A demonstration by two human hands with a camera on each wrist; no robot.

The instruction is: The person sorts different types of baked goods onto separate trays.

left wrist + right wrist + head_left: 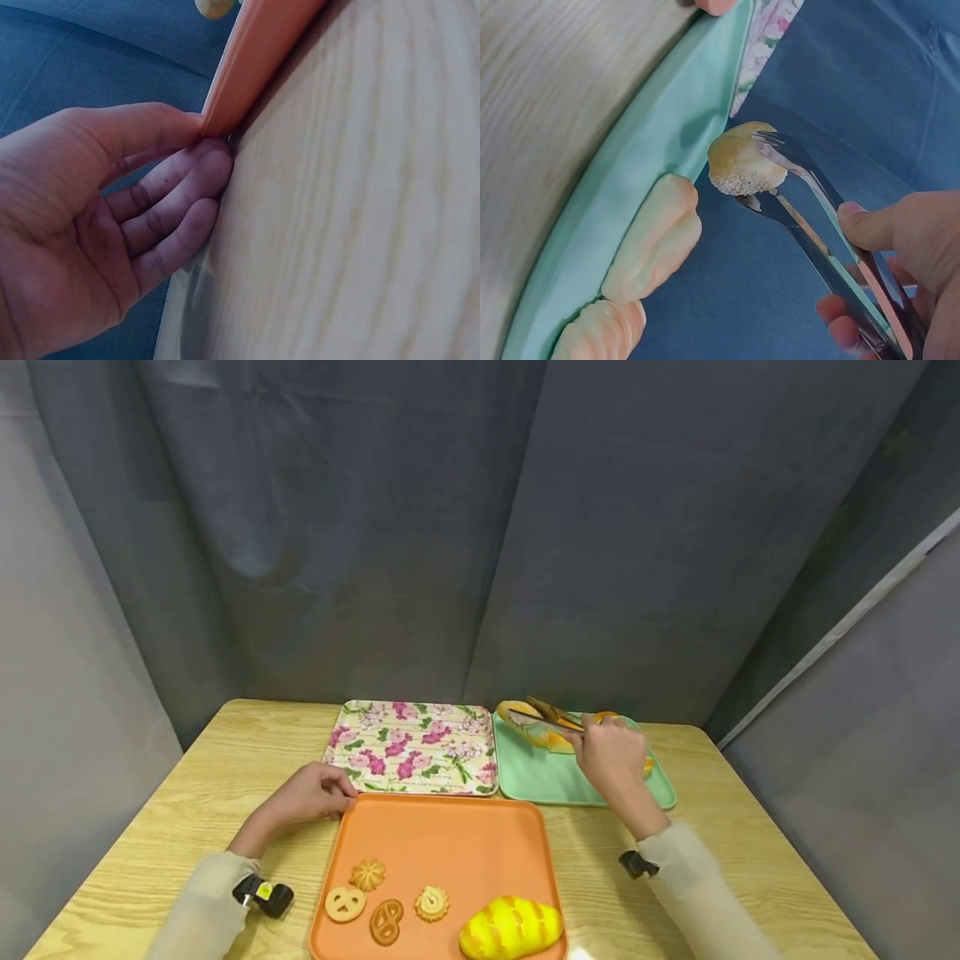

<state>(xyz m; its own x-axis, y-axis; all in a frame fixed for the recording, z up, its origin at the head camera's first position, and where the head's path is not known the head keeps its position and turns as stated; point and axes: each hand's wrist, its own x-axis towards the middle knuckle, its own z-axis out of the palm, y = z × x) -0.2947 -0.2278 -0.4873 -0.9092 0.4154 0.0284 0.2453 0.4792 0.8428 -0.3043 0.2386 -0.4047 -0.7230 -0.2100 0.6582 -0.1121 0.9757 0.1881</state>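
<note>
The right hand [611,758] holds metal tongs [825,225] over the green tray [540,777]. Its thumb and fingers are curled around the two arms of the tongs. The tips of the tongs pinch a small bun [742,163], which is lifted a little above the tray. In the right wrist view, two pale breads [654,238] lie on the green tray just below the bun, one touching the other.

The left hand [309,795] rests on the table [225,760] at the far left corner of the orange tray [442,843]. In the left wrist view its thumb lies on the rim of this tray and the fingers [180,187] are bent under the edge, so the hand pinches the corner.

On the orange tray there are four small cookies [386,902] in the near part, and a yellow striped bread [510,928] just to the right of them. A flowered tray [412,747] lies behind the orange tray, just beside the green tray on its left. A grey curtain [480,527] hangs behind the table.
</note>
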